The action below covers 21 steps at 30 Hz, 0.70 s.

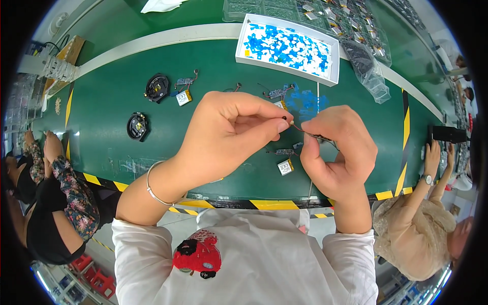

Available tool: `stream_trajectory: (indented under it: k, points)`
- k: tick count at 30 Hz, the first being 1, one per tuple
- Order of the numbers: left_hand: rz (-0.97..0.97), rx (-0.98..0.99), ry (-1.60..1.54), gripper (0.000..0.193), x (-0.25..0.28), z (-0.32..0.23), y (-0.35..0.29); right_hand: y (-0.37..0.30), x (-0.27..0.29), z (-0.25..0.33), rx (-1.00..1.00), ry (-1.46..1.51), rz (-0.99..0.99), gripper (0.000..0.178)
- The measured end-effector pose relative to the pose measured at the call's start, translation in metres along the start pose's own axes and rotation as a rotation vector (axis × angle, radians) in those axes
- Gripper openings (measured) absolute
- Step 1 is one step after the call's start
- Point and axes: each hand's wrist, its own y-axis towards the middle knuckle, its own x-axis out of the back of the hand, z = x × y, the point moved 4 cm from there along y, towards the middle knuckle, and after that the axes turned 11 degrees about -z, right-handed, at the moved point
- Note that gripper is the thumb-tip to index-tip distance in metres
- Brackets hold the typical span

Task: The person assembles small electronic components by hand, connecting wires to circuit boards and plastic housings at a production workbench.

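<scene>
Above the green table (pixel 107 109), my left hand (pixel 218 134) pinches a small black round part (pixel 284 118) between thumb and forefinger. Thin dark and reddish wires (pixel 317 136) run from it to my right hand (pixel 345 147), whose thumb and forefinger are closed on them. Below my hands lie a small silver battery (pixel 285 167) with a yellow end and a narrow circuit board (pixel 283 152). Another board (pixel 277 93) with wires sits just beyond my fingers. My hands partly cover a battery next to it.
Two black round housings (pixel 157 88) (pixel 136 126) lie at left, near another battery (pixel 183 97) and board (pixel 185 81). A white box (pixel 284 70) of blue and white pieces stands at the back. Blue film scraps (pixel 307 103) lie before it. Clear trays (pixel 330 18) hold parts. Co-workers sit either side.
</scene>
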Motion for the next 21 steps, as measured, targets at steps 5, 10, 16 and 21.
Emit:
stream_trajectory:
  k: [5, 10, 16, 21]
  points:
    - [0.014, 0.002, -0.019, 0.014, -0.0014, 0.0019, 0.0009, -0.0001, -0.0013, 0.0002, -0.048, 0.016, -0.001, 0.024]
    - [0.002, -0.028, -0.046, 0.012, -0.0021, 0.0039, -0.0017, -0.0019, -0.0032, 0.0010, 0.045, -0.033, -0.036, 0.026]
    - [-0.005, -0.080, -0.034, 0.011, -0.0034, 0.0059, -0.0015, -0.0027, -0.0049, -0.0003, 0.141, -0.021, -0.041, 0.027]
    - [0.042, -0.056, 0.094, 0.016, -0.0031, 0.0033, -0.0034, -0.0042, -0.0066, -0.0025, 0.167, -0.031, -0.031, 0.027]
